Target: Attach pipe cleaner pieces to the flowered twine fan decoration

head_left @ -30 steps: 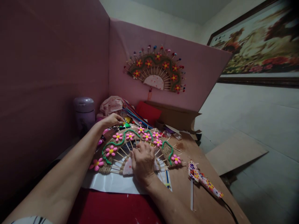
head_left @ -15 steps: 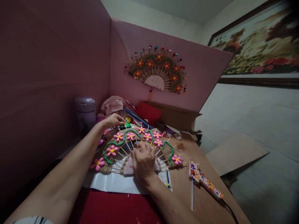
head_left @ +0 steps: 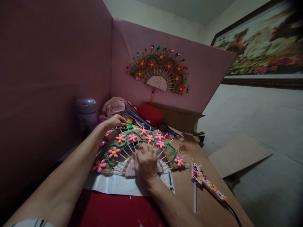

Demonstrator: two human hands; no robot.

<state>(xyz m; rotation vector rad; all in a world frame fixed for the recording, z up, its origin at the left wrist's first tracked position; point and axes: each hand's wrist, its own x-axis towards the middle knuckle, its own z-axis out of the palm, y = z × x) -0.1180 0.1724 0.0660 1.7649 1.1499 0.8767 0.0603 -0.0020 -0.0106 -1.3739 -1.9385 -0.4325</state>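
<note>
A half-round fan [head_left: 139, 132] of wound twine and thin wooden sticks lies in front of me. Pink flowers with yellow centres and a wavy green cord decorate its band. My right hand [head_left: 146, 160] rests on the fan's middle with bent fingers, gripping around its inner sticks and covering part of the pale dotted half-disc [head_left: 130, 170]. At the far edge, my left hand [head_left: 117, 121] is pinched beside the stick tips; whatever is between its fingertips is too small to make out. Small pom-poms [head_left: 143, 124] top a few sticks there.
A flower-patterned glue gun [head_left: 208, 182] with a cord lies on the brown board at right. White sheeting [head_left: 111, 186] is under the fan. Behind stand a lilac flask [head_left: 87, 113], pipe cleaners [head_left: 137, 115] and a cardboard box [head_left: 180, 118]. A similar fan [head_left: 161, 67] hangs on the pink panel.
</note>
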